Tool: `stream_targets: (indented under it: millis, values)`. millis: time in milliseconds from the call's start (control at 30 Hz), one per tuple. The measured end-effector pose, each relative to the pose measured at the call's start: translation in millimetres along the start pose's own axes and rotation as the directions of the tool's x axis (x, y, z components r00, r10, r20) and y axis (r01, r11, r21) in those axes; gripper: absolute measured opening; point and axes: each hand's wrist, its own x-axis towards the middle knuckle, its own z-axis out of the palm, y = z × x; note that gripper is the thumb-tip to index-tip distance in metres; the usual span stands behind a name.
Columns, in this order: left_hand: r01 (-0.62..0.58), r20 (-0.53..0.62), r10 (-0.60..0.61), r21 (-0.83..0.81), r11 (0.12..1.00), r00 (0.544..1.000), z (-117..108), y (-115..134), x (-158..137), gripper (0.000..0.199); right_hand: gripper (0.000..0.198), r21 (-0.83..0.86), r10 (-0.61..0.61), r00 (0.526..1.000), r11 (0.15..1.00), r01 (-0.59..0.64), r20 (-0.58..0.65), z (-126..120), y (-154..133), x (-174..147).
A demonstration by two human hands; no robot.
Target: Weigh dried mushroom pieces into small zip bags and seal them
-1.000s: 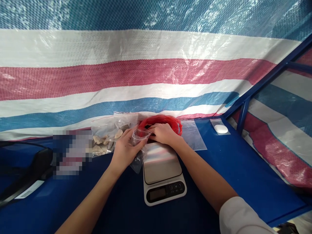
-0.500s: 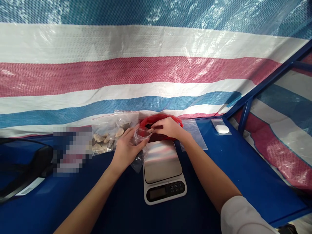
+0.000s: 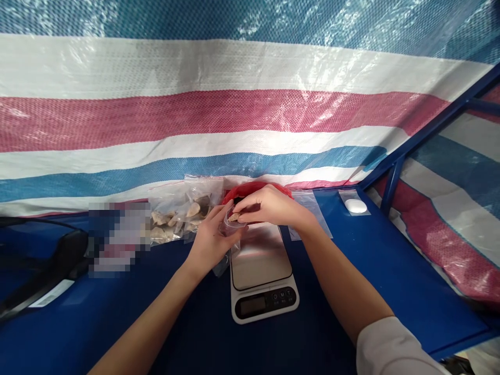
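My left hand (image 3: 214,235) is closed round a clear plastic bag (image 3: 234,223), keeping its mouth spread. At that mouth, my right hand (image 3: 262,208) pinches a small beige-brown dried piece (image 3: 234,216); its exact kind cannot be made out. Below both hands lies a kitchen scale (image 3: 262,260) with a steel plate and a dark display. Behind them sits a red plastic bag (image 3: 255,186), its inside mostly hidden by my right hand. Clear bags of beige dried slices (image 3: 166,224) lie left of my left hand.
A flat clear bag (image 3: 312,211) lies right of the scale on the blue table (image 3: 375,271). Farther right, a white oval object (image 3: 355,206) rests on a small bag. A black device (image 3: 68,255) stands at left. Striped sheeting (image 3: 242,112) hangs behind.
My right hand has moved from the red bag toward the clear bag's mouth, with the dried piece now visible in its fingers. My left hand has shifted slightly right.
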Motion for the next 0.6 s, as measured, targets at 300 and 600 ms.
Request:
stream_targets:
  millis: [300, 600]
  values:
    - [0.058, 0.024, -0.058, 0.008, 0.998, 0.998, -1.7, 2.9, -0.4, 0.064, 0.013, -0.196, 0.076, 0.996, 0.978, -0.068, 0.036, 6.6, -10.2, 5.5]
    - [0.086, -0.038, -0.086, 0.002, 0.996, 0.996, -2.8, 4.3, 1.4, 0.056, 0.020, -0.030, 0.019, 0.997, 0.999, -0.022, -0.073, 0.1, 9.2, 1.8]
